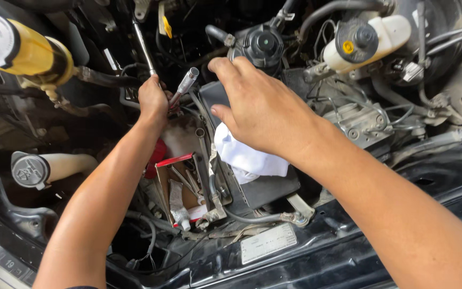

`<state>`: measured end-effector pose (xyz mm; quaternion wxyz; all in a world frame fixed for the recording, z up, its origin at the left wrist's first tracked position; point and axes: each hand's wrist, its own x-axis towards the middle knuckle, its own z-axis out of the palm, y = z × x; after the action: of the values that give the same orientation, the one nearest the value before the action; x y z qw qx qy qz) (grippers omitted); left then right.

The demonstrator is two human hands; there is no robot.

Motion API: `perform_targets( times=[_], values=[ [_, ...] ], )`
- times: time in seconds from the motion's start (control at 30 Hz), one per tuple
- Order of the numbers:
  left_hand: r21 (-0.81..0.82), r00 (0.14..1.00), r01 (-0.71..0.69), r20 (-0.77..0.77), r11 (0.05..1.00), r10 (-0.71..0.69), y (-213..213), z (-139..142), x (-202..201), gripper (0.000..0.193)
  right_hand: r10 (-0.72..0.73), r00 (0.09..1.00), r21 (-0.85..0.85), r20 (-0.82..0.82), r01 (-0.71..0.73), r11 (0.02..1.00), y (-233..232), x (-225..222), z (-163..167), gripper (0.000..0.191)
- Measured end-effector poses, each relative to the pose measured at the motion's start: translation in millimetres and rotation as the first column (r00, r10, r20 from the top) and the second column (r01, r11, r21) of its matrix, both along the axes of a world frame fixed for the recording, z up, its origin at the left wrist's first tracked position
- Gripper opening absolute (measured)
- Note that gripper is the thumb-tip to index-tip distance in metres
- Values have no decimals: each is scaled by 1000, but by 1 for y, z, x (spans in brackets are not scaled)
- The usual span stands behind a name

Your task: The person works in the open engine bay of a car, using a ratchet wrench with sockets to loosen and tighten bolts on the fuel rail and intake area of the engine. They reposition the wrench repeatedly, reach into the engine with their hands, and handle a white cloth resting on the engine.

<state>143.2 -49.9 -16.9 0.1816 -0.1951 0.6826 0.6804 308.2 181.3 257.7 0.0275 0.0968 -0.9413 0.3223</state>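
Far left: one yellow reservoir with a white cap, and below it one cream filler neck with a grey cap. Next, left hand closed in a fist round a socket wrench (socket end pointing up and right, probably for leverage on something low in the bay; that part hidden). Behind it, one long chrome extension bar standing upright. Below, one small red-edged cardboard box wedged among hoses, keeping spare wrenches close. Centre: right hand, fingers loosely curled, pressing down on the black battery, over one white rag. Right: one white brake fluid reservoir, capped grey.
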Motion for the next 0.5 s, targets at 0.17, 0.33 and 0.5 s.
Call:
perform_targets(
  times=[0.17, 0.33, 0.5],
  values=[
    [76, 1000, 14, 27, 997, -16, 1, 7, -11, 36, -94, 991, 3, 95, 94, 996, 6, -1, 23, 59],
    [114, 999, 12, 33, 993, -16, 5, 5, -19, 37, -98, 995, 7, 12, 98, 995, 7, 0, 35, 59],
    [159, 992, -1, 124, 987, -19, 7, 1, -21, 37, -89, 996, 34, 13, 88, 996, 5, 5, 33, 57]
  ],
)
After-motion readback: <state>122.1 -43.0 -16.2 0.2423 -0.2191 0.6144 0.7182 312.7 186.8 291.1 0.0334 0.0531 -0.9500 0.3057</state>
